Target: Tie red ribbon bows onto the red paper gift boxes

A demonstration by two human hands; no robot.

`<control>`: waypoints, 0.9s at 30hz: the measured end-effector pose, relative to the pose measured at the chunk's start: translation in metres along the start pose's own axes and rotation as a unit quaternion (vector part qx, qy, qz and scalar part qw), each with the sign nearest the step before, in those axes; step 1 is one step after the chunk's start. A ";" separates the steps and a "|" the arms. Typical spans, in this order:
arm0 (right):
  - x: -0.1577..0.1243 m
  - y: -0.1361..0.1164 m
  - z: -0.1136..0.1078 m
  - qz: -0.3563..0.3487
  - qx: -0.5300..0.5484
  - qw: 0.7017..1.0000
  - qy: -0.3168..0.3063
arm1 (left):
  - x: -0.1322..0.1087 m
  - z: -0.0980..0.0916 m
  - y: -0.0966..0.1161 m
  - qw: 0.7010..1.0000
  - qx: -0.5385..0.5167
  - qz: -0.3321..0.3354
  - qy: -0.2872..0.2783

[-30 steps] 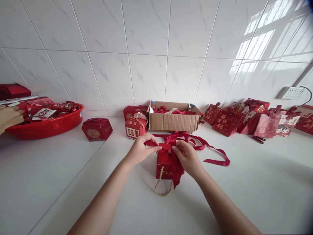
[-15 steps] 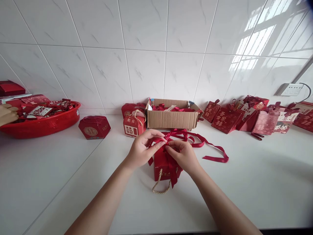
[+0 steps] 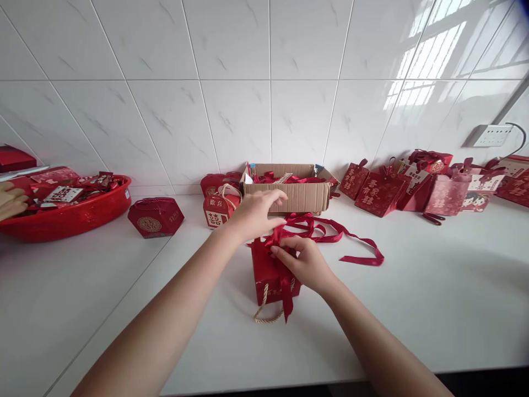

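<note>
A red gift box with twisted rope handles sits on the white counter in front of me. Red ribbon is gathered on its top, with one end hanging down the front and a long tail curling off to the right. My right hand pinches the ribbon at the gathered part, thumb against fingers. Just above and behind the box, my left hand is raised with thumb and fingers apart, holding nothing that I can see.
Behind the box stands a cardboard box of red ribbon. Small red gift boxes stand to the left, near a red basin of packets, where another person's hand rests. Several red gift bags line the wall at right.
My left hand has let go of the ribbon and lifted up and away, its fingers opening. My right hand stays at the ribbon. The view has shifted slightly.
</note>
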State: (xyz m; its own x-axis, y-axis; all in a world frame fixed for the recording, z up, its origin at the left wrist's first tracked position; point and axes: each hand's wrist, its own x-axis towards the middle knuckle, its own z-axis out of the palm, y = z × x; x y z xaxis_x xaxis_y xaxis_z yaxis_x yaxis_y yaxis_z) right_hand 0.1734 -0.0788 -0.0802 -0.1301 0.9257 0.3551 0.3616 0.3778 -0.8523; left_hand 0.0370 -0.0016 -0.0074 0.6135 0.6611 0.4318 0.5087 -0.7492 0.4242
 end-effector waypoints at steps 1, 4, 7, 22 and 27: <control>0.000 0.000 0.000 0.002 0.008 1.000 -0.001 | 0.001 0.001 -0.003 0.997 0.065 0.000 0.050; 0.000 0.001 -0.001 0.013 0.029 0.999 -0.008 | -0.010 0.002 -0.009 0.993 0.065 -0.039 0.088; -0.001 0.000 -0.001 0.010 0.032 0.999 -0.008 | -0.034 0.003 -0.013 0.993 -0.072 -0.092 0.011; -0.005 0.004 0.003 -0.002 0.029 1.000 -0.008 | -0.071 0.027 -0.023 0.952 -0.278 -0.128 0.018; -0.005 0.004 0.007 0.013 0.079 0.997 0.017 | -0.075 0.029 -0.021 0.949 -0.285 -0.133 0.034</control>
State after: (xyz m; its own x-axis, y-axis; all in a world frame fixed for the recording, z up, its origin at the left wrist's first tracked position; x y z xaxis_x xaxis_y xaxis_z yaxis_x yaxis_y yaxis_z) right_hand 0.1691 -0.0817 -0.0880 -0.0892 0.9353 0.3424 0.2135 0.3537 -0.9107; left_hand -0.0022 -0.0362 -0.0714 0.4587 0.8397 0.2907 0.2189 -0.4239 0.8789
